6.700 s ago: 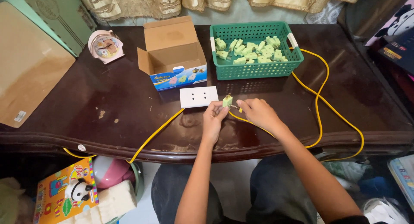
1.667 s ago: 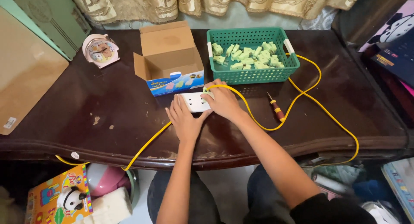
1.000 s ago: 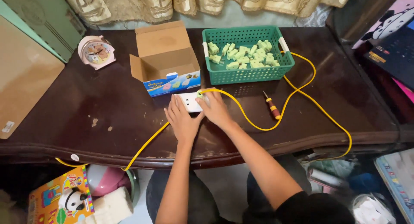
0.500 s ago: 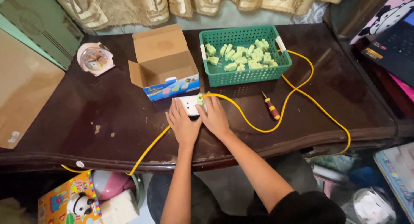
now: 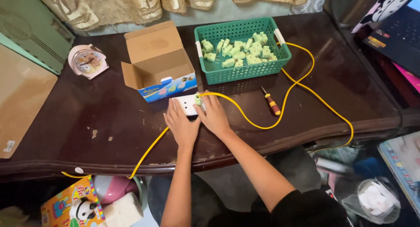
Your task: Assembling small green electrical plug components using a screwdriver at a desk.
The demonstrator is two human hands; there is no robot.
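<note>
Hands meet at the white socket block (image 5: 186,105) near the front edge of the dark table (image 5: 109,122), just in front of the open cardboard box (image 5: 158,63). The left hand (image 5: 181,124) lies flat with fingers spread, pinning the block's near side; the right hand (image 5: 213,115) rests with fingers curled loosely over the green plug (image 5: 197,99) on the end of the yellow cable (image 5: 258,122), though whether the plug is pinched or only pressed is hard to tell from above. Seating the plug well likely calls for keeping the left palm firm so the block cannot slide toward the box, and pushing the plug straight in rather than at a tilt. The cable loops past the screwdriver (image 5: 271,102) and the green basket (image 5: 242,50) of further green plugs, so slack there should stay loose
</note>
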